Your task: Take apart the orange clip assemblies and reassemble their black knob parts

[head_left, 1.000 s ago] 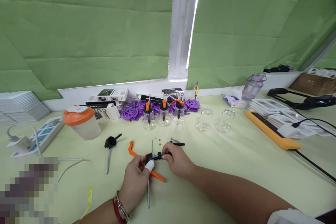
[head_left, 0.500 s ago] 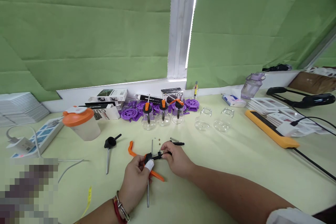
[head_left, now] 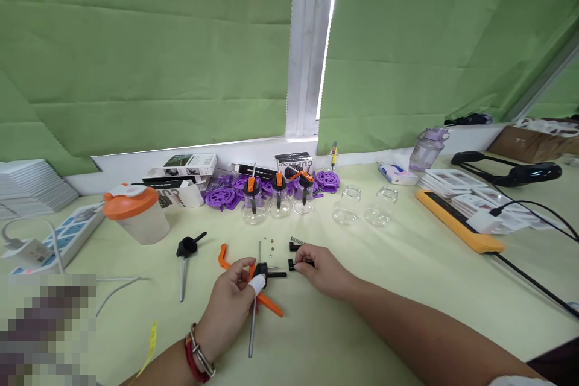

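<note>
My left hand (head_left: 233,292) is closed round a black dispenser head (head_left: 261,272) that has a black arm pointing right and a thin metal rod beside it. An orange lever (head_left: 270,305) shows below these fingers, and a long metal tube (head_left: 252,332) runs down towards me. My right hand (head_left: 323,268) pinches a small black rod-shaped part (head_left: 292,265), held apart from the head. Just beyond it lie another black part (head_left: 294,246) and a spring (head_left: 297,240). Several tiny pieces (head_left: 272,248) are on the table, and an orange lever (head_left: 222,256) lies left of them.
A second black head with a tube (head_left: 187,247) lies left. Behind stand glass jars with orange-black tops (head_left: 279,196), purple parts (head_left: 221,197) and two upturned glass jars (head_left: 347,205). An orange-lidded cup (head_left: 136,217), power strip (head_left: 67,241) and yellow bar (head_left: 456,223) flank the area.
My right hand has drawn the small black part away from the dispenser head, to the right, baring the head's black arm and thin rod. My left hand keeps its hold.
</note>
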Demonstrator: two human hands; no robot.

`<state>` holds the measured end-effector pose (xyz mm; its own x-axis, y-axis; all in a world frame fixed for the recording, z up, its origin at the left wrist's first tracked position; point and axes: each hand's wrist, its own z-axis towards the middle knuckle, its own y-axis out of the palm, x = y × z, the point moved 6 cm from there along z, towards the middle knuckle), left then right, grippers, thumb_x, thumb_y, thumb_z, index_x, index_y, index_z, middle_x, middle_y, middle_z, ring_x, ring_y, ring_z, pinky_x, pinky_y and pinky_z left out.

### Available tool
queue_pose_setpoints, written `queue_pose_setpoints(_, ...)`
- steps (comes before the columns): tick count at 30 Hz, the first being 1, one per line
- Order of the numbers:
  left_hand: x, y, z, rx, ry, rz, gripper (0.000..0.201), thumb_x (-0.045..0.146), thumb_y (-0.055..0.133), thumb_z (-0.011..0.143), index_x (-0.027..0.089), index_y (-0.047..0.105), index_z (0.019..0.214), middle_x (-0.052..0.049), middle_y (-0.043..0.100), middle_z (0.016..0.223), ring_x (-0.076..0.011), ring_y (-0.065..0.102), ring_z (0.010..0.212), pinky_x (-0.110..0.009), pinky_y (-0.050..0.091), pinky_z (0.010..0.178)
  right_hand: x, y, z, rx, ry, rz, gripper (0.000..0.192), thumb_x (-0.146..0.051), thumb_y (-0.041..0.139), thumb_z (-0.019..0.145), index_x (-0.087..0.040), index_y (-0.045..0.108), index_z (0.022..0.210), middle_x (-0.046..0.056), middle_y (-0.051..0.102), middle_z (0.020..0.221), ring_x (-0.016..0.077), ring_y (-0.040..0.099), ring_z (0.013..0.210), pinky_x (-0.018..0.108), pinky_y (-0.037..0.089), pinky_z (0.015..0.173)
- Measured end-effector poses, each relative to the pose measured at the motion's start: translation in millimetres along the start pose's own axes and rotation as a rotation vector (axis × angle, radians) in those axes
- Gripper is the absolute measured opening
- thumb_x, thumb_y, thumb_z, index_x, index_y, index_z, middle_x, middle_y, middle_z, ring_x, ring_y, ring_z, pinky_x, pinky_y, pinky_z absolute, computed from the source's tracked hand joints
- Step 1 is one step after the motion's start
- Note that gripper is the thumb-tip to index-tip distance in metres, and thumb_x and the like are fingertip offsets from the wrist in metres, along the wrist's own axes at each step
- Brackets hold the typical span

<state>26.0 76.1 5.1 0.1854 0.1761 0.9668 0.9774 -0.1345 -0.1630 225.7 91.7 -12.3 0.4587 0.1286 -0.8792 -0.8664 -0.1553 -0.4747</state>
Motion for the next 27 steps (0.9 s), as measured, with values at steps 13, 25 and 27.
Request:
queue_pose_setpoints(13, -5.9, 12.5, -2.2, -0.227, -0.028, 0.18, 0.026, 0.034, 0.057, 0.071, 0.022, 0.041, 0.086, 0.006, 0.048, 0.064, -0.0087, 0.044, 0.044, -0.021, 0.036, 0.041, -1.7, -21.2, 2.8, 0.019, 0.014, -0.154, 0.011, -0.029, 0.054, 0.075, -0.019, 0.06, 0.075, 0.001, 0.059, 0.071, 0.0135, 0.052, 0.066, 0.025, 0.041, 0.06)
queue_pose_setpoints(25, 3.3, 7.7, -0.5, -0.174, 0.186, 0.472, 0.025, 0.03, 0.052, 0.072, 0.022, 0.044, 0.093, 0.006, 0.044, 0.062, -0.0128, 0.042, 0.056, -0.023, 0.035, 0.052, -6.1, -34.1, 0.4, -0.07, 0.031, -0.346, 0.016, -0.031, 0.051, 0.079, -0.022, 0.064, 0.082, 0.003, 0.065, 0.083, 0.0161, 0.056, 0.071, 0.025, 0.039, 0.059)
queue_pose_setpoints(27, 5.4, 7.9, -0.7, -0.177, 0.173, 0.49, 0.022, 0.029, 0.052, 0.071, 0.022, 0.044, 0.091, 0.006, 0.043, 0.061, -0.0128, 0.042, 0.055, -0.023, 0.035, 0.052, -10.1, -34.1, 0.0, -0.063, 0.014, -0.41, 0.016, -0.03, 0.05, 0.081, -0.023, 0.064, 0.081, 0.002, 0.066, 0.084, 0.0167, 0.056, 0.073, 0.025, 0.038, 0.059)
